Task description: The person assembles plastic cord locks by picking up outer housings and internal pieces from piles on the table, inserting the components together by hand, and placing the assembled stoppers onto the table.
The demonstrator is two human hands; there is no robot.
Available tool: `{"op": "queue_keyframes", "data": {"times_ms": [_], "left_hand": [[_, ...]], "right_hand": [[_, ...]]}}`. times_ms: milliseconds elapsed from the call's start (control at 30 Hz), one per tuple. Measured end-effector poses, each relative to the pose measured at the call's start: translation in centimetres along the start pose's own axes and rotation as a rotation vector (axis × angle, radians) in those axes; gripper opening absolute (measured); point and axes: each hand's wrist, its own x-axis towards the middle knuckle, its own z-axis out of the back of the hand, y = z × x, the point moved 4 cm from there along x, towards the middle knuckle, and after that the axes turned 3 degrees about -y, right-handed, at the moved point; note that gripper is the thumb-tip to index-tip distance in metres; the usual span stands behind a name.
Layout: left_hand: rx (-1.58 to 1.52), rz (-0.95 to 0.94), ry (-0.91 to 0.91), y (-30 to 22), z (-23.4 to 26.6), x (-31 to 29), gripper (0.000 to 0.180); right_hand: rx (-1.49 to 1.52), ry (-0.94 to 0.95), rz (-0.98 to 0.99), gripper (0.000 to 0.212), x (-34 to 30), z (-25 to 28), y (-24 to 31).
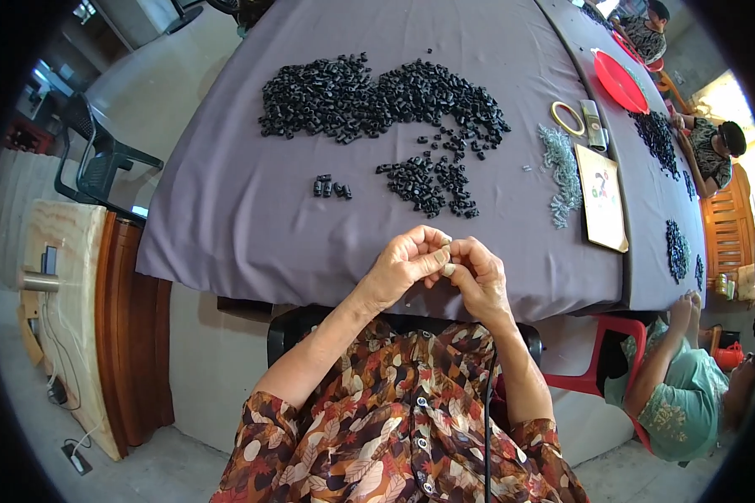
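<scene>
My left hand [408,266] and my right hand [476,275] meet at the fingertips above the near edge of the cloth-covered table. Thumbs and forefingers of both are pinched together; whatever they hold is too small and hidden to name. Just beyond them lies a small heap of short black plastic pieces [428,184]. Farther back spreads a much larger pile of the same black pieces [327,96]. Left of the small heap, a few black pieces [331,187] sit in a separate group. Small clear pieces [559,172] form a long strip to the right.
A board with a picture [601,197], a tape roll [567,118] and a grey case [594,124] lie at the right. Beyond is a red tray [620,81]. Co-workers sit along the right side, one in a green top [684,398]. A dark chair [105,151] stands left.
</scene>
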Motion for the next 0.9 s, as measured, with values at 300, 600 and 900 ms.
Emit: {"op": "queue_keyframes", "data": {"times_ms": [300,600,900], "left_hand": [[0.154,-0.001,-0.265,-2.0,3.7,0.2,0.008],[1.054,-0.313,-0.497,-5.9,6.5,1.1,0.008],[1.399,-0.451,-0.585,-7.2,7.7,0.4,0.008]], "right_hand": [[-0.024,0.142,0.077,0.026,3.5,-1.8,2.0],[-0.435,-0.011,0.241,0.005,8.7,-1.0,1.0],[-0.713,0.124,0.25,0.009,9.4,-1.8,1.7]]}}
